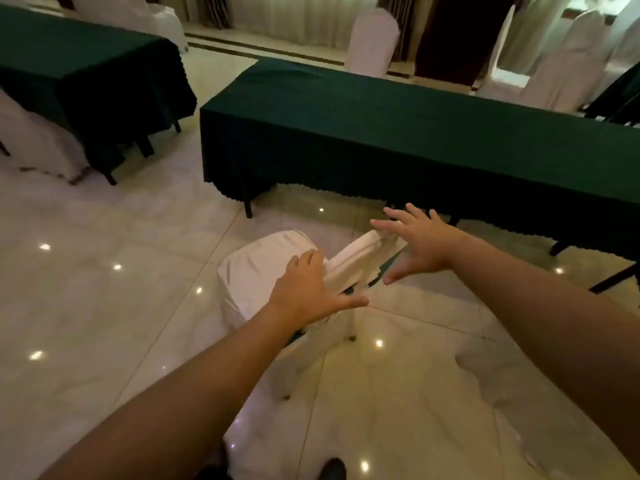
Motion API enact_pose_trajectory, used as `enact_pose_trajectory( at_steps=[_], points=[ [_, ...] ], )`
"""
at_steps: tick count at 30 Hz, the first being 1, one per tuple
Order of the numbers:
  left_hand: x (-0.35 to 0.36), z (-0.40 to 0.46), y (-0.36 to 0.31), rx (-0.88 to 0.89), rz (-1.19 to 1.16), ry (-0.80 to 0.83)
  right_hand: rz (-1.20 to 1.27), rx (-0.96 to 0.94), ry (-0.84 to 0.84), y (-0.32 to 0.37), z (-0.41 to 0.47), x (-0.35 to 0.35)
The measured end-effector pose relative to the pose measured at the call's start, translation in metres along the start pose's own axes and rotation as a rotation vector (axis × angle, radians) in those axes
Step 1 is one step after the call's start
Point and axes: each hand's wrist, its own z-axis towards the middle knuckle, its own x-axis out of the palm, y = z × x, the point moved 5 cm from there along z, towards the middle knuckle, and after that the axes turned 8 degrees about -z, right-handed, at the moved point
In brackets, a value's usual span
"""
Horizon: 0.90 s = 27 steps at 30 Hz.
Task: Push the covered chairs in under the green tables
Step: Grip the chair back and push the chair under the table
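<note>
A chair in a white cover [256, 268] stands on the tiled floor just in front of me, short of a long table under a dark green cloth [398, 133]. Its backrest top runs slantwise between my hands. My left hand [308, 292] is spread open, its fingers over the near end of the backrest top. My right hand [419, 240] is spread open over the far end, fingers straight. Whether either hand touches the cover I cannot tell. A second green-clothed table [79, 67] stands at the left with a covered chair [31, 140] against it.
More white-covered chairs stand beyond the long table, one at the middle [372, 43] and several at the far right [568, 64]. Black table legs [247, 206] show under the cloth. The glossy marble floor [104, 271] reflects ceiling lights. My dark shoe [332, 469] shows at the bottom edge.
</note>
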Motion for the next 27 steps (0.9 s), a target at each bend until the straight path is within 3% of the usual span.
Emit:
enact_pose_trajectory(
  at_steps=[9,15,27],
  points=[
    [0.020,0.006,0.018,-0.135,0.168,-0.134,0.130,-0.047,-0.154,-0.010,0.047,0.030],
    [0.018,0.008,0.017,-0.060,0.267,-0.172,0.113,-0.059,-0.267,-0.006,0.068,0.032],
    [-0.029,0.024,0.050,0.023,0.398,-0.104,0.025,-0.256,-0.383,0.020,0.071,0.018]
  ],
)
